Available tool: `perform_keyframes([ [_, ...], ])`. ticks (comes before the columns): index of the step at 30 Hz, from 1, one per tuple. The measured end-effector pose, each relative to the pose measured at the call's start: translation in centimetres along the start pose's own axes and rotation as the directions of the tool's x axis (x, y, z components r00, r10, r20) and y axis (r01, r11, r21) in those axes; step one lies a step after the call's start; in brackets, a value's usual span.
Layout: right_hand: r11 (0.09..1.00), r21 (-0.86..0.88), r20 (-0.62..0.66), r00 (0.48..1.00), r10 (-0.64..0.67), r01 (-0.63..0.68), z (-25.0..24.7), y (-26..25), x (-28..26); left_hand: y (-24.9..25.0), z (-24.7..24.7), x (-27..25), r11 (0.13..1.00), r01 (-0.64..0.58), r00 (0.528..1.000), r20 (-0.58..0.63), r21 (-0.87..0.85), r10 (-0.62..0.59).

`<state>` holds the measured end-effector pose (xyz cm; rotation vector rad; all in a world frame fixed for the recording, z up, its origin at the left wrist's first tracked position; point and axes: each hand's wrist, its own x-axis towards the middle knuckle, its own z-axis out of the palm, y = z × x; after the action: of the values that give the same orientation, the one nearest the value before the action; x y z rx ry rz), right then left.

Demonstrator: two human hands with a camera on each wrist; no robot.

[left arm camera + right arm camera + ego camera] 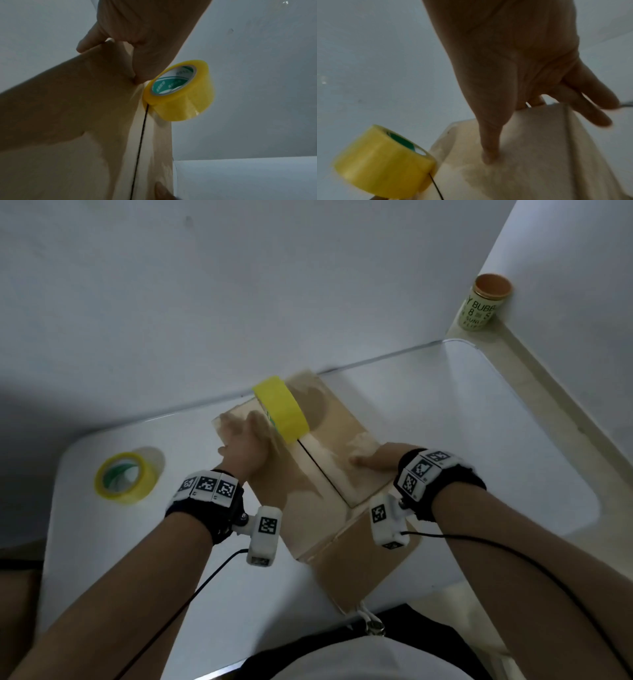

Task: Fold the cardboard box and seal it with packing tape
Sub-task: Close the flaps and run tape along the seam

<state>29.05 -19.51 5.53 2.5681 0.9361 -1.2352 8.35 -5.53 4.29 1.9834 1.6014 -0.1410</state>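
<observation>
box: I see the cardboard box (318, 460) at the desk's (513, 405) far edge, flaps closed.
hands: left hand (245, 445) and right hand (371, 455) press flat, gripping nothing.
risk: unheld tape roll (281, 408) on the seam may roll off.

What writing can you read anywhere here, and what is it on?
"Y BUBE", cut off at both ends: top line on the can on the ledge.
"8" and "S": the can's second line, partly hidden.
Lower lines on the can: too blurred.
Green core label inside the tape roll standing on the box: characters too blurred.
Wrist markers: square codes, no words.
</observation>
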Motion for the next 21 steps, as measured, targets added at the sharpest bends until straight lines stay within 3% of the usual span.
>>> perform_keyframes([
  [2,0.996,-0.074,-0.092,0.994,-0.057,0.05,-1.7,-1.0,-0.6,0.0,-0.3,-0.3,0.998,-0.045,0.999,0.017,0.046,0.044],
  [4,0.964,0.077,-0.213,0.948,-0.235,0.256,-3.4,-3.0,-1.1,-0.2,-0.4,-0.4,0.984,-0.124,0.992,0.033,0.125,0.121],
  [6,0.808,0.321,-0.299,0.863,-0.408,0.494,-4.5,-6.0,-2.1,-0.5,-0.3,-0.8,0.959,-0.17,0.984,0.101,0.228,0.15],
  [7,0.729,0.433,-0.274,0.848,-0.454,0.53,-4.8,-7.7,-2.8,-0.3,-0.4,-1.3,0.942,-0.184,0.98,0.128,0.282,0.153],
  [9,0.662,0.522,-0.189,0.83,-0.525,0.537,-4.3,-10.5,-3.7,0.0,-0.2,-2.6,0.897,-0.235,0.968,0.173,0.375,0.182],
  [12,0.704,0.453,-0.118,0.819,-0.561,0.547,-2.7,-11.5,-0.2,-0.2,1.7,-3.0,0.898,-0.291,0.92,0.354,0.329,0.168],
  [14,0.676,0.481,-0.124,0.806,-0.578,0.559,-2.3,-11.2,0.1,-0.3,4.1,-3.4,0.861,-0.359,0.879,0.44,0.36,0.183],
  [18,0.573,0.616,-0.149,0.794,-0.589,0.54,-2.8,-11.0,-1.7,1.6,4.3,-7.0,0.859,-0.395,0.866,0.443,0.325,0.231],
  [21,0.559,0.638,-0.146,0.796,-0.588,0.53,-2.9,-10.8,-1.8,2.6,3.1,-8.6,0.872,-0.413,0.847,0.463,0.263,0.262],
])
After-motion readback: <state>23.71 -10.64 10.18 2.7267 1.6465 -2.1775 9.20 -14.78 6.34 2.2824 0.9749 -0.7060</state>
